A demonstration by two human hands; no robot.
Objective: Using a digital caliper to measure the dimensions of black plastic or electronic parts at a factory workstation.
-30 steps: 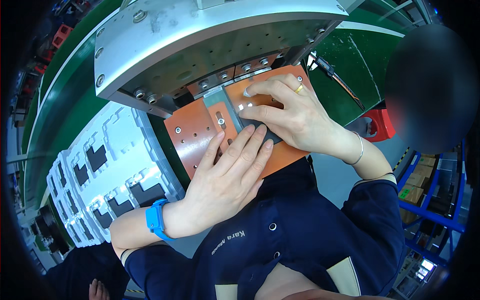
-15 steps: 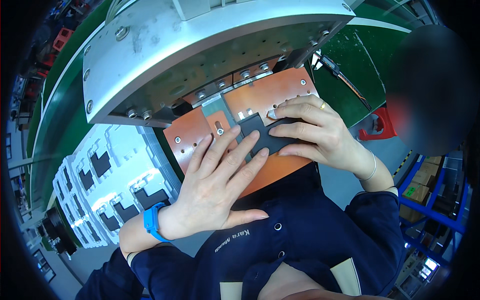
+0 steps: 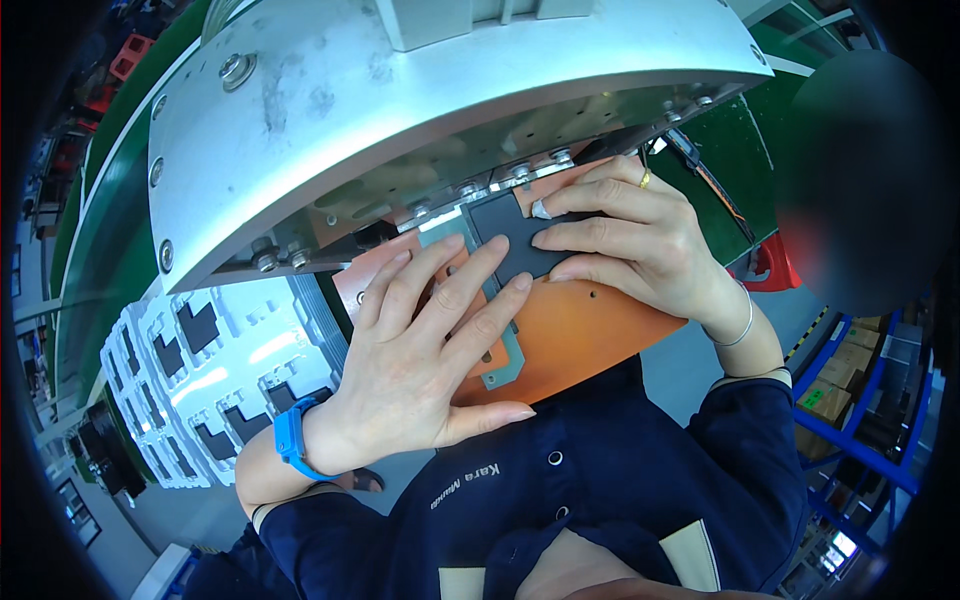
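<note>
Both hands grip nothing outright: our left hand (image 3: 420,370) lies flat and open, fingers spread across the orange plate (image 3: 580,335), its fingertips reaching the dark pad (image 3: 515,240). Our right hand (image 3: 640,245) presses down on that pad from the other side, fingers (image 3: 590,205) stretched over its top edge and thumb along its lower edge, pinching it lightly against the plate. We wear a gold ring (image 3: 645,180) on the right hand, a thin bracelet (image 3: 738,325) at the right wrist and a blue band (image 3: 288,440) at the left wrist.

We see the pad sitting at the upper part of the plate, over a grey-green frame (image 3: 505,365) that runs down the plate below our left fingers. The plate's far edge goes under the curved metal housing (image 3: 420,120), a heavy press-like body with bolt heads along its rim and a row of screws (image 3: 515,175) just above the pad.

Left of the plate, a white tray (image 3: 215,370) with dark pieces in its pockets rests on the green counter (image 3: 110,230). A cable (image 3: 715,195) trails across the green surface right of our right hand, near a red part (image 3: 775,265). Blue racking (image 3: 870,430) with boxes stands at lower right.
</note>
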